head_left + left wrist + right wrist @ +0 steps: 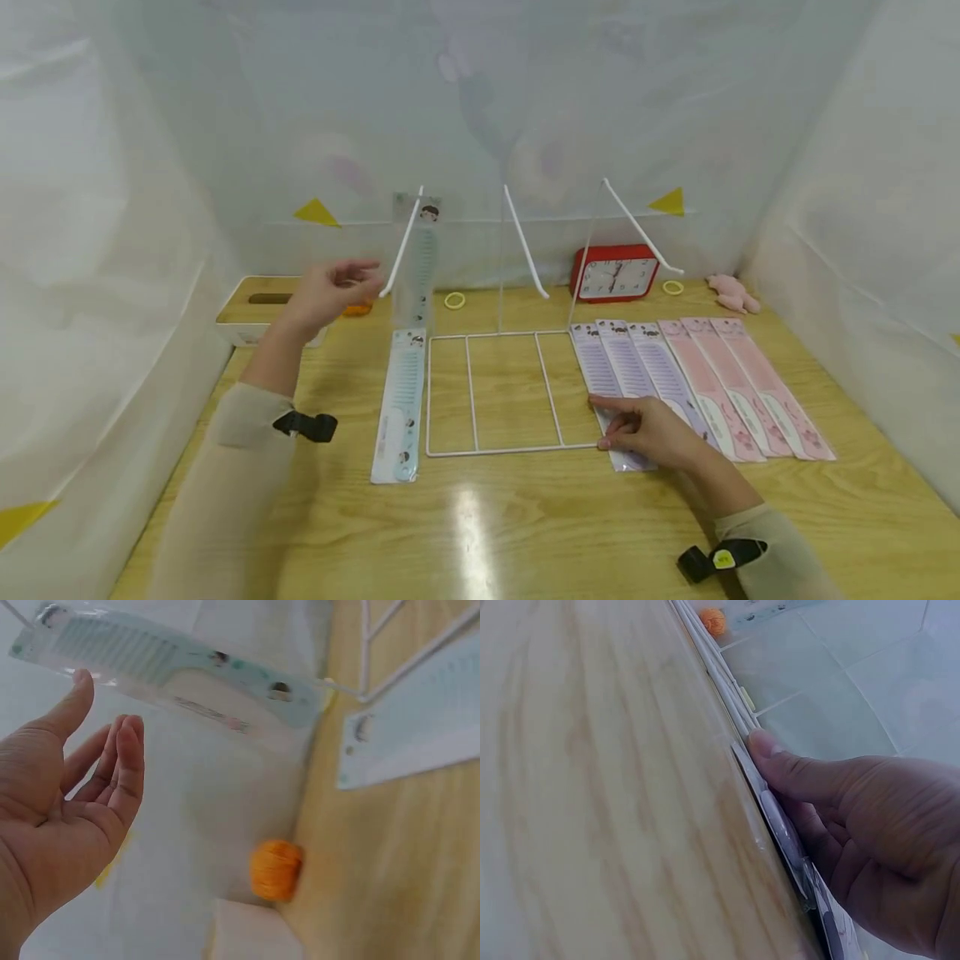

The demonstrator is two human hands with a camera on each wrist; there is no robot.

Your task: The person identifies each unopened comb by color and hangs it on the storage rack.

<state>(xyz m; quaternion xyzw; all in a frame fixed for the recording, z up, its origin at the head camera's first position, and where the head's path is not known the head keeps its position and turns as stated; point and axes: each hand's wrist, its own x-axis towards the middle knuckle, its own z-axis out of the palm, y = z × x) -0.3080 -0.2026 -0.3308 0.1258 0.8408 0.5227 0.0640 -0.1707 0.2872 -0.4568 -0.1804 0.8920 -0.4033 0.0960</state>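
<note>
A white wire rack (510,392) stands mid-table with three slanted hooks. One blue comb pack (417,267) (172,671) hangs on the left hook. My left hand (360,279) (82,772) is raised just left of it, fingers straight, holding nothing. A second blue comb pack (400,408) lies flat left of the rack. Three purple packs and three pink packs (750,387) lie in a row to the right. My right hand (611,425) (780,795) lies on the near end of the leftmost purple pack (596,367) (780,825), thumb and fingers pinching its left edge.
At the back stand a red clock (615,273), a pink plush toy (733,293), two yellow rings (454,300) and a wooden-topped white box (258,312) with an orange ball (275,868) beside it. White sheeting walls in three sides.
</note>
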